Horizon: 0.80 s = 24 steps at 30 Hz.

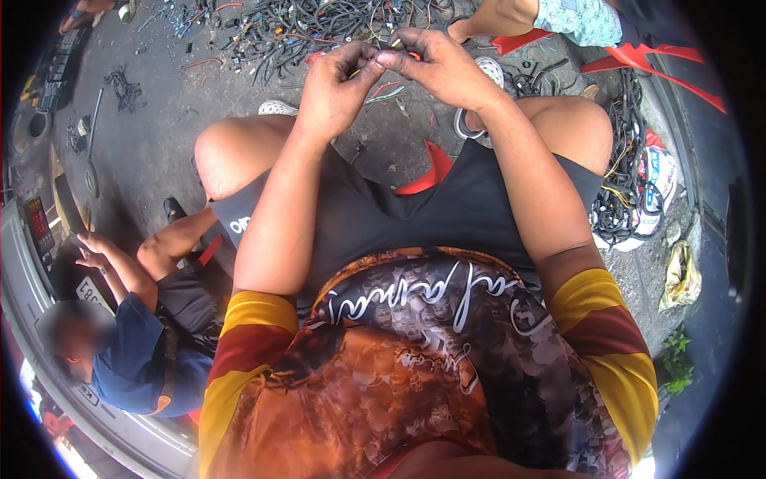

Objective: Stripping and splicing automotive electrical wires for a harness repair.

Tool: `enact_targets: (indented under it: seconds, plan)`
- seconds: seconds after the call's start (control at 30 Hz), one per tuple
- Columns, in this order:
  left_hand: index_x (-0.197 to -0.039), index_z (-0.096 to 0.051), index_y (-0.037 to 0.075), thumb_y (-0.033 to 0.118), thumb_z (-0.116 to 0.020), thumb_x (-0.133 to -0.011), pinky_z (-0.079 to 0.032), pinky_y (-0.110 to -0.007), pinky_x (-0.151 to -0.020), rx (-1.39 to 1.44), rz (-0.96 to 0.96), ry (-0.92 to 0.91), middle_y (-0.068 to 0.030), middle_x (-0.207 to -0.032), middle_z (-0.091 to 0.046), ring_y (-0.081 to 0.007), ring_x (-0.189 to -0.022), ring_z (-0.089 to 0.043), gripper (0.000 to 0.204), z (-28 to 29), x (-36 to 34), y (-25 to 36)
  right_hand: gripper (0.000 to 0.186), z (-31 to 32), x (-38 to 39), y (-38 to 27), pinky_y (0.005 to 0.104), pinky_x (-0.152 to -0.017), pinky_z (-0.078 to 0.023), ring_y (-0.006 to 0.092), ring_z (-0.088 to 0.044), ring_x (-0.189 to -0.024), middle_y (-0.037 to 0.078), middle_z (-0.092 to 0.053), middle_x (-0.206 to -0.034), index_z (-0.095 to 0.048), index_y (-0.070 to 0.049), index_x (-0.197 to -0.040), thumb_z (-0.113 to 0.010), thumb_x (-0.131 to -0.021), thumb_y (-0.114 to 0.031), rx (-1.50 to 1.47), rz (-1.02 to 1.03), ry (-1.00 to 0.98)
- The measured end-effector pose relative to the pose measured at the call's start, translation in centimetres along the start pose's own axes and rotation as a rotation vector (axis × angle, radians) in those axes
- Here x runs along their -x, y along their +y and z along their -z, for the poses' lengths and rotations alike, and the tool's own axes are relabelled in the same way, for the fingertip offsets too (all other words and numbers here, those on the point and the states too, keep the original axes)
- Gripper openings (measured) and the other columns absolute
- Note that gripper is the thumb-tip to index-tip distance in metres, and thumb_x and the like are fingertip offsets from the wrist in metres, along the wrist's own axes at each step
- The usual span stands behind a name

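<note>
Both hands meet above the floor, beyond my knees, with their fingertips almost touching. My left hand (335, 92) is closed, thumb against fingers. My right hand (441, 70) pinches beside it, thumb tip close to the left one. Between them shows a bit of thin yellowish wire (396, 45); the fingers hide most of it, and its ends cannot be told from the wires behind. The fingertips look dark with grime. Past the hands, a tangled heap of cut wires and connectors (279, 32) covers the ground.
At left another person (144, 351) sits beside a grey vehicle (40, 295). Another person's leg (499, 20) and red chair legs (634, 57) are at far right. A white sack (658, 184) with black cables (618, 211) lies right of my knee, a yellowish bag (681, 275) nearer.
</note>
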<state>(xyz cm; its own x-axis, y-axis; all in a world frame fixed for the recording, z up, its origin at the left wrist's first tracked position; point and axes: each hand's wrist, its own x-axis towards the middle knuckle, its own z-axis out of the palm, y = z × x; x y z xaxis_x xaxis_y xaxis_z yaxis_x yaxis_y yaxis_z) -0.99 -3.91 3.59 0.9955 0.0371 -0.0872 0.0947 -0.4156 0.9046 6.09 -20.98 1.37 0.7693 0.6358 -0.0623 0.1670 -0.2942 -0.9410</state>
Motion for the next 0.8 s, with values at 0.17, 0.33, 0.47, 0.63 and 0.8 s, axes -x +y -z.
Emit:
enact_targets:
  seconds: [0.17, 0.33, 0.47, 0.63, 0.8]
  plan:
    - [-0.091, -0.063, 0.001, 0.022, -0.063, -0.086, -0.042, -0.027, -0.061, -0.044, -0.007, 0.040, -0.0033, -0.067, -0.057, -0.0096, -0.065, -0.050, 0.021, -0.2, -0.1, -0.4, 0.040, 0.1, 0.0, -0.1, 0.0297, -0.066, -0.043, 0.0126, -0.052, -0.072, 0.007, -0.059, -0.076, -0.062, 0.000, -0.099, -0.061, -0.088, -0.038, 0.045, -0.018, -0.016]
    - [-0.090, -0.062, 0.000, 0.021, -0.061, -0.087, -0.042, -0.027, -0.060, 0.048, -0.035, 0.071, -0.0031, -0.066, -0.056, -0.0086, -0.064, -0.048, 0.021, -0.5, -0.3, -1.3, 0.040, 0.3, -0.1, -0.4, 0.0277, -0.071, -0.044, 0.0110, -0.053, -0.077, 0.004, -0.062, -0.084, -0.061, -0.003, -0.108, -0.063, -0.087, -0.037, 0.018, -0.002, -0.127]
    - [-0.090, -0.063, -0.001, 0.020, -0.060, -0.088, -0.041, -0.027, -0.058, 0.064, -0.047, 0.068, -0.0027, -0.065, -0.055, -0.0080, -0.063, -0.047, 0.020, -0.4, -0.5, -2.5, 0.040, 0.4, 0.0, -0.7, 0.0274, -0.071, -0.043, 0.0102, -0.052, -0.079, 0.003, -0.061, -0.086, -0.061, -0.003, -0.109, -0.064, -0.087, -0.037, -0.006, 0.007, -0.147]
    - [-0.091, -0.063, 0.000, 0.020, -0.061, -0.089, -0.040, -0.026, -0.057, 0.064, -0.023, 0.062, -0.0017, -0.065, -0.055, -0.0073, -0.063, -0.046, 0.020, -0.5, -0.3, -1.8, 0.042, 0.7, 0.2, -1.0, 0.0275, -0.067, -0.043, 0.0111, -0.052, -0.074, 0.004, -0.060, -0.082, -0.060, -0.001, -0.108, -0.061, -0.089, -0.039, 0.050, -0.026, -0.145]
    - [-0.091, -0.064, 0.001, 0.022, -0.062, -0.089, -0.040, -0.026, -0.057, 0.087, -0.007, 0.058, -0.0014, -0.064, -0.055, -0.0069, -0.062, -0.046, 0.021, -0.4, 0.0, -1.5, 0.043, 0.9, 0.5, -2.2, 0.0295, -0.061, -0.041, 0.0134, -0.050, -0.067, 0.007, -0.056, -0.073, -0.059, 0.001, -0.102, -0.058, -0.091, -0.041, 0.095, -0.001, -0.107]
